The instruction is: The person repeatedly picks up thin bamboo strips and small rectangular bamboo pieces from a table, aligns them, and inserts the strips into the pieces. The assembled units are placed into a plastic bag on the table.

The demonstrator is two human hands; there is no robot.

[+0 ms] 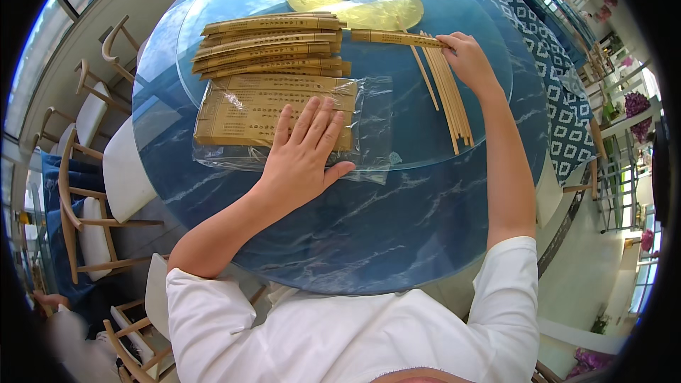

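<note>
My left hand (303,150) lies flat, fingers spread, on a clear plastic bag (376,128) that holds a stack of brown printed paper chopstick sleeves (248,110). Away to the right, my right hand (464,60) pinches the right end of a single chopstick sleeve (386,36), stretched sideways above the table. Whether chopsticks are inside this sleeve I cannot tell. Below that hand lies a row of bare wooden chopsticks (448,96), with one chopstick (426,78) slightly apart on their left. Just beyond the bag, several brown sleeves (269,46) are piled in overlapping layers.
Everything lies on a round blue marbled table (305,241) with a glass turntable (489,64) on top. A round gold centrepiece (404,10) sits toward the far side. Wooden chairs with white seats (92,106) stand at the left. A patterned blue-and-white cloth (560,92) shows on the right.
</note>
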